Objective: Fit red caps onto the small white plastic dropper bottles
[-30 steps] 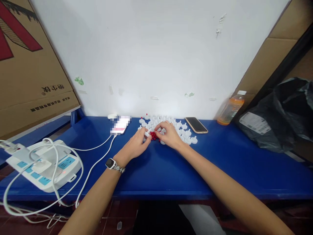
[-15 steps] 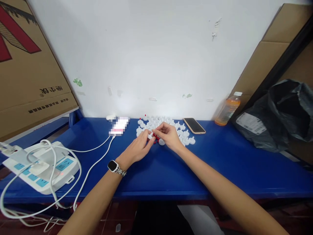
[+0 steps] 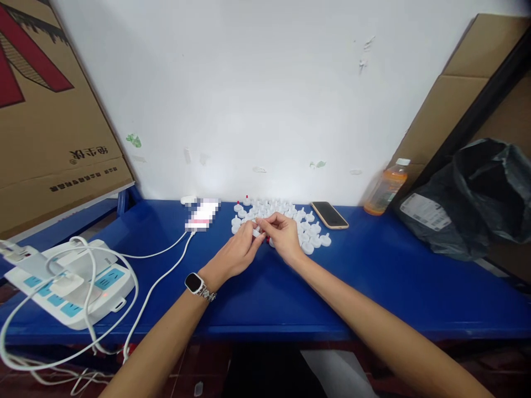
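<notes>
In the middle of the blue table, my left hand (image 3: pixel 238 250) is closed around a white nozzle cap (image 3: pixel 256 232), which shows only in part between thumb and fingers. My right hand (image 3: pixel 284 237) is pinched shut against the tip of that cap. Whatever sits between its fingertips is too small and covered to name. Small red tip caps (image 3: pixel 268 240) peek out under the hands. Around and behind them spreads a pile of white nozzle caps (image 3: pixel 306 226). At the pile's back left, two nozzle caps (image 3: pixel 247 201) carry red tips.
A phone (image 3: pixel 329 214) lies right of the pile, and a lit, charging phone (image 3: pixel 202 214) lies left. The power strip (image 3: pixel 78 298) trails white cables at the left. An orange drink bottle (image 3: pixel 386 188) and a black plastic bag (image 3: pixel 452 199) stand right. A cardboard box (image 3: pixel 53 121) rises at the left.
My right hand has moved slightly left, its fingertips now meeting the white nozzle cap in my left hand. Most of the red tip caps are now covered by the hands.
</notes>
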The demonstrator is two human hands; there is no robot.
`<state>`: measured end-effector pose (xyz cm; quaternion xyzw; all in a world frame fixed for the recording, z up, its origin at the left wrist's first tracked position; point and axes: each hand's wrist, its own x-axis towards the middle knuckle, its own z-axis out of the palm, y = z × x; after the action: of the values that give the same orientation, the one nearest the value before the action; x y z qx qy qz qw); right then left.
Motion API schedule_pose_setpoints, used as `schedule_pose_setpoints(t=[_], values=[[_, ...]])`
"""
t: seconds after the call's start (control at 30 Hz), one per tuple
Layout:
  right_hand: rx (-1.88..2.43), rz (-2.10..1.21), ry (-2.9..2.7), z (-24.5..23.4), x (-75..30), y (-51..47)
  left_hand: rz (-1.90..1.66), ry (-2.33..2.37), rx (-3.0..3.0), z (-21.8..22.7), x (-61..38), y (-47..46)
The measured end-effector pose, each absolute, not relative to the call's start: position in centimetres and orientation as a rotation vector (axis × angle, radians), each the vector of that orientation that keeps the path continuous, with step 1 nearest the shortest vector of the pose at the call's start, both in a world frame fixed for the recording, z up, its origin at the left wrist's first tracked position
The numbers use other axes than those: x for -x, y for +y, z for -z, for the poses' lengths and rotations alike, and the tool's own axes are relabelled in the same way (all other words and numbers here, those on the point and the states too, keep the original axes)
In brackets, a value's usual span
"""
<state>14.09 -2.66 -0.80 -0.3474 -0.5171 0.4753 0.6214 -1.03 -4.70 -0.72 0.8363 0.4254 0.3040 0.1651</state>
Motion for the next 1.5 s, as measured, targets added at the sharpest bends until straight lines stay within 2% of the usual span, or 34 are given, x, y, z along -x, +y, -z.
schedule_pose_setpoints(t=[0.33,0.5,0.73,1.2,1.5], values=[[0.766,-1.02,-1.495,-0.3,-15.2,-0.5,-0.97,1.203,-2.338,0.4,1.5,-4.0],[0.988,-0.558,-1.689,-1.4,-15.1,5.8,-1.062,1.459,-2.352,1.1,3.0,-2.6],[1.357,-0.229,-2.143,-1.4,-12.5,13.2,-1.022,1.612,-2.372,1.6,3.8,-2.0],[1.392,-0.172,-2.276,-1.3,-11.2,14.6,-0.921,1.632,-2.352,1.3,3.7,-2.4],[1.379,-0.141,-2.304,-1.3,-11.3,13.1,-1.009,1.626,-2.338,1.7,4.0,-2.0]])
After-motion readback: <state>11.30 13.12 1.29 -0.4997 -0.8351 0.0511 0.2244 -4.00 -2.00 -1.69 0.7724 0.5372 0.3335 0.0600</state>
